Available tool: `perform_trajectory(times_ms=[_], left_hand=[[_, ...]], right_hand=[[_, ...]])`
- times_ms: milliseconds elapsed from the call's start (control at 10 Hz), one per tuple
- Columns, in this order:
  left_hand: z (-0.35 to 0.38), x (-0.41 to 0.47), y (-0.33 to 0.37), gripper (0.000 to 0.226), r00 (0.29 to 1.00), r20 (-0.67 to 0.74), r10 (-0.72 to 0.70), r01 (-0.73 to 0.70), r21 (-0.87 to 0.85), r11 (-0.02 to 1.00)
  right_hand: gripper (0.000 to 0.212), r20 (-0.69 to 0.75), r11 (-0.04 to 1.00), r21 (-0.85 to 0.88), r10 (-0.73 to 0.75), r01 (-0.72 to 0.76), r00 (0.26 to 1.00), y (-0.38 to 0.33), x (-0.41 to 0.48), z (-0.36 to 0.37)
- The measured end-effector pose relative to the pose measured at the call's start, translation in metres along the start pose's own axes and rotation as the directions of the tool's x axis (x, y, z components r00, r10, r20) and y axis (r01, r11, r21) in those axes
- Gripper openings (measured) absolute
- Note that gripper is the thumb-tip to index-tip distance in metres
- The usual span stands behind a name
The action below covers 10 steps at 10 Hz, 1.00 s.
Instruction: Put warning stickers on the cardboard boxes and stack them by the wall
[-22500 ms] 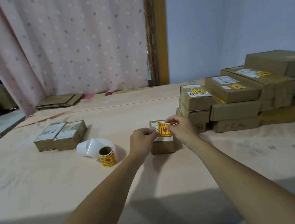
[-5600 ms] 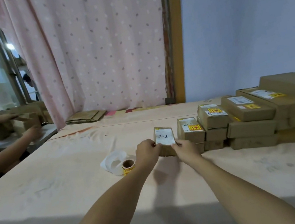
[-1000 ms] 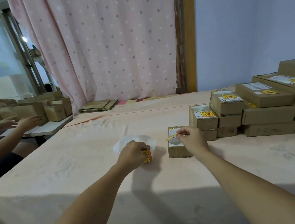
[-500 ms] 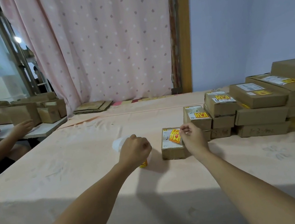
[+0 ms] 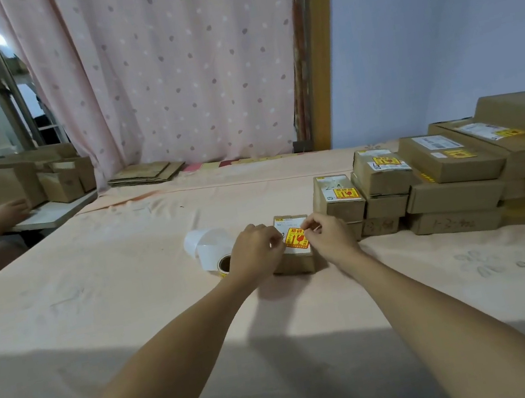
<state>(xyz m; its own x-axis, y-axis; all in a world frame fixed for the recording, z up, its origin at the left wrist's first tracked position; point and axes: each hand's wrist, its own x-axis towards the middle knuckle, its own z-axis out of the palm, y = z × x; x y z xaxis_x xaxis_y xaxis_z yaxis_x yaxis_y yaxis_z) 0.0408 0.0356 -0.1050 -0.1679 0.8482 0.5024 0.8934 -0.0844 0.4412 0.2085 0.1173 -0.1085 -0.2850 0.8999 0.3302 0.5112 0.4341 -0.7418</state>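
Sticker [image 5: 295, 239] (yellow and red) is lying on top of the small box [image 5: 294, 263] on the table [image 5: 113, 293], just beside the stacked boxes [image 5: 447, 168]. Left hand [image 5: 256, 250] and right hand [image 5: 332, 237] are pinching its opposite edges. The sticker roll [image 5: 221, 264] is sitting just left of the left hand.

Matt brown cardboard box [image 5: 294, 263] – smooth paper sticker [image 5: 295, 239] – on wrinkled cloth tablecloth [image 5: 113, 293].
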Motion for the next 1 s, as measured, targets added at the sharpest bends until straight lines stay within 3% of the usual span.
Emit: perform_trajectory(times_ms=[300,500,600,700,800,900,1000], left_hand=[[0.008,-0.004,0.0,0.023,0.999,0.041,-0.022,0.023,-0.02,1.0],[0.005,-0.009,0.003,0.026,0.995,0.053,-0.079,0.081,-0.039,0.996],[0.0,-0.011,0.007,0.031,0.991,0.067,-0.12,0.119,0.022,0.993],[-0.005,-0.013,0.012,0.039,0.983,0.086,-0.163,0.145,0.183,0.972],[-0.011,-0.02,0.021,0.038,0.971,0.135,-0.195,0.159,0.238,0.958],[-0.012,-0.024,0.023,0.036,0.95,0.206,-0.237,0.212,0.137,0.968],[-0.017,-0.024,0.028,0.042,0.955,0.19,-0.229,0.215,0.088,0.973]], right_hand=[[0.023,0.038,0.902,-0.364,-0.233,0.231,0.972,0.011,0.001,0.01],[0.019,-0.031,0.985,-0.139,-0.104,0.098,0.994,0.012,-0.009,0.009],[0.017,-0.05,0.992,-0.124,-0.015,0.009,0.999,0.016,-0.018,0.005],[0.023,0.002,0.991,-0.084,0.102,-0.101,0.995,0.019,-0.029,-0.001],[0.028,0.069,0.989,-0.066,0.138,-0.133,0.988,0.016,-0.04,-0.006],[0.032,0.076,0.99,-0.013,0.139,-0.138,0.987,0.01,-0.047,-0.011],[0.025,0.047,0.993,0.003,0.12,-0.12,0.992,-0.001,-0.051,-0.017]])
